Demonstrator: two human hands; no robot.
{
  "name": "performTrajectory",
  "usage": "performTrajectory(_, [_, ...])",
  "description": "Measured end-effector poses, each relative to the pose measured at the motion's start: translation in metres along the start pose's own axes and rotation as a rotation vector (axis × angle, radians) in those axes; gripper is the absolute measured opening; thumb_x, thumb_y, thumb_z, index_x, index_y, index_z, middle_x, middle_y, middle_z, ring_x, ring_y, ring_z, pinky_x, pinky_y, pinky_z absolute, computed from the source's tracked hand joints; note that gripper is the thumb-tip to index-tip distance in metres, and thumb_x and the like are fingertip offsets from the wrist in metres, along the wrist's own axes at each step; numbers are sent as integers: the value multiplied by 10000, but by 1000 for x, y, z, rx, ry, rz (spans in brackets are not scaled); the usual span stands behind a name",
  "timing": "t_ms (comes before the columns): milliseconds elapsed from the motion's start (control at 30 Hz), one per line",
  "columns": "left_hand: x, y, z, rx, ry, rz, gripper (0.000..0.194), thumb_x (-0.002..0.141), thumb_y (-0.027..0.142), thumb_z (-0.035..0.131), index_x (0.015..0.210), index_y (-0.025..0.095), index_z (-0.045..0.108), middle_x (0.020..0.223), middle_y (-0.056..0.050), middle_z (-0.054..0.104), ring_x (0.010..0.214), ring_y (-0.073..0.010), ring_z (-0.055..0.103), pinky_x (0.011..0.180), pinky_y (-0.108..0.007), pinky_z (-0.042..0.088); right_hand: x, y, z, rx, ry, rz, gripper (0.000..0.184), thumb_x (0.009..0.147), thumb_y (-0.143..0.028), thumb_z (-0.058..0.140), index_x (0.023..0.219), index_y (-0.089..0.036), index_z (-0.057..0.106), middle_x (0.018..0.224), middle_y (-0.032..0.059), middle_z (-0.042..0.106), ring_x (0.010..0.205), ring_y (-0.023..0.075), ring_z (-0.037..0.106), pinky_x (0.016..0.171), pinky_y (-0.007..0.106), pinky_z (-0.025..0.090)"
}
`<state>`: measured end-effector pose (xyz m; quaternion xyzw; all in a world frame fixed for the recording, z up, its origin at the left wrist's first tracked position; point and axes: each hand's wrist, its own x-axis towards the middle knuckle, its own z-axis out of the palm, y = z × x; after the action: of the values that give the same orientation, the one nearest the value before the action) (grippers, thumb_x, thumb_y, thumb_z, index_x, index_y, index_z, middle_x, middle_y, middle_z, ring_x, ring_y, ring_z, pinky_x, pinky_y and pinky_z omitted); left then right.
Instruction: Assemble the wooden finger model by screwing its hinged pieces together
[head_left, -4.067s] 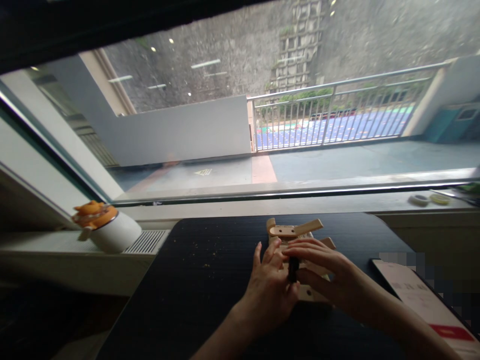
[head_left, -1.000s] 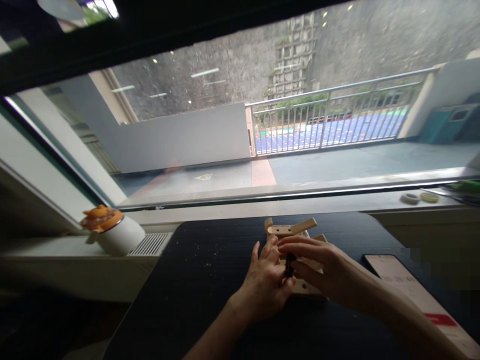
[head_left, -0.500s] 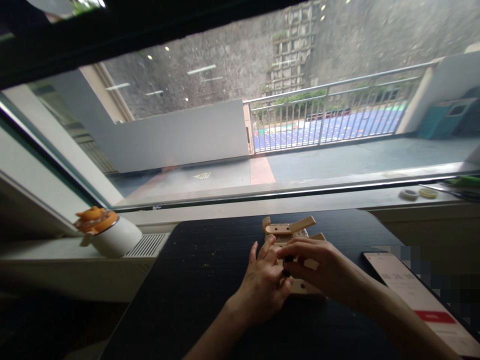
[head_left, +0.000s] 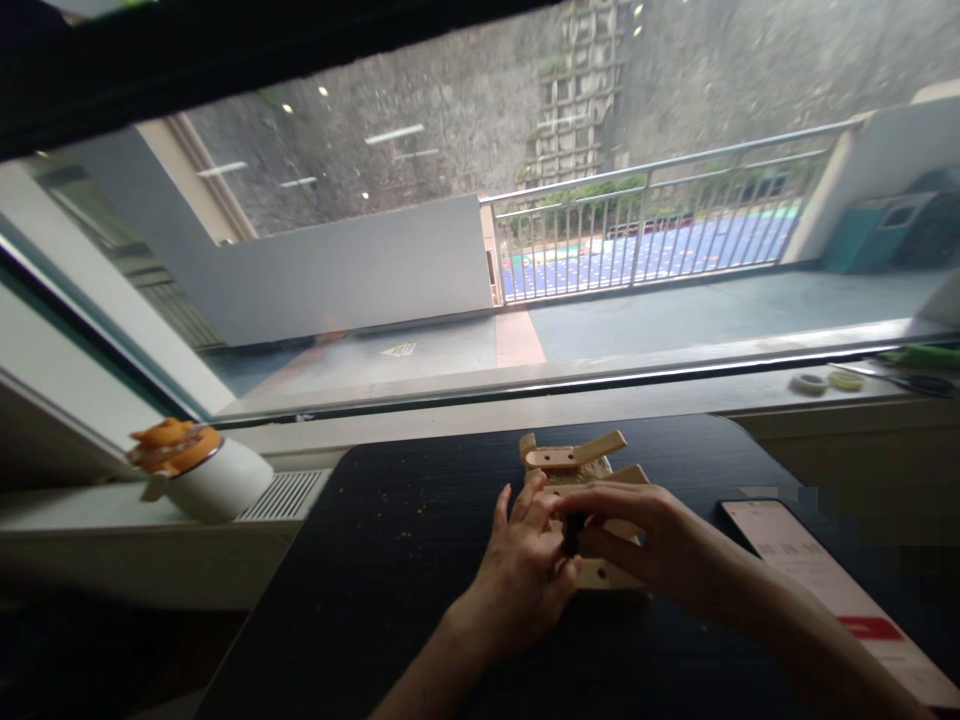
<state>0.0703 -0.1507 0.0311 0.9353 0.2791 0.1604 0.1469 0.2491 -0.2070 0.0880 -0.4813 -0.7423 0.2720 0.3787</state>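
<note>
A small wooden model [head_left: 577, 456] of pale slats with drilled holes lies on the dark table [head_left: 405, 560] below the window. My left hand [head_left: 521, 580] rests on its left side with the fingers stretched over the wood. My right hand [head_left: 637, 535] reaches in from the right and pinches a short dark tool [head_left: 572, 533] upright against the model. Both hands cover much of the model's middle; its far end with two angled arms stays visible.
A white cup with an orange lid [head_left: 199, 475] lies tilted on the sill vent at left. A phone with a lit screen [head_left: 817, 585] lies at the table's right edge. Tape rolls [head_left: 825, 381] sit on the right sill. Wood crumbs dot the table.
My hands have stayed on the model with small finger shifts around the dark tool. The view has drifted slightly left and down.
</note>
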Motion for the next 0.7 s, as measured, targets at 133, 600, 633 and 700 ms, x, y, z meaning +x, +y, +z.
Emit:
performTrajectory(133, [1, 0, -1, -6, -5, -5, 369, 849, 211, 506, 1212, 239, 567, 1454, -75, 389, 1424, -302, 169, 1117, -619, 168, 3, -3, -1, -14, -7, 45, 320, 823, -132, 592, 1101, -271, 671, 1100, 12, 691, 1004, 199, 628, 890, 295, 475])
performTrajectory(600, [0, 0, -1, -21, -2, 0, 381, 834, 193, 513, 1209, 234, 569, 1451, -79, 394, 1425, -305, 161, 1117, -618, 158, 1, 0, 1, -70, -12, -12, 361, 851, -185, 588, 1184, -317, 626, 1235, 2, 637, 1119, 214, 581, 950, 318, 445])
performTrajectory(633, [0, 0, -1, -17, -1, 2, 383, 838, 197, 509, 1215, 231, 565, 1449, -82, 397, 1427, -303, 157, 1118, -615, 159, 1, 0, 0, -54, -17, -24, 355, 859, -175, 575, 1178, -320, 633, 1229, -3, 642, 1121, 213, 581, 948, 314, 446])
performTrajectory(700, [0, 0, 0, -9, -3, 5, 398, 841, 200, 506, 1236, 228, 550, 1451, -85, 394, 1429, -302, 150, 1119, -613, 159, 2, 1, 0, -40, -9, -43, 351, 852, -166, 586, 1164, -315, 645, 1194, -3, 662, 1103, 216, 593, 932, 309, 455])
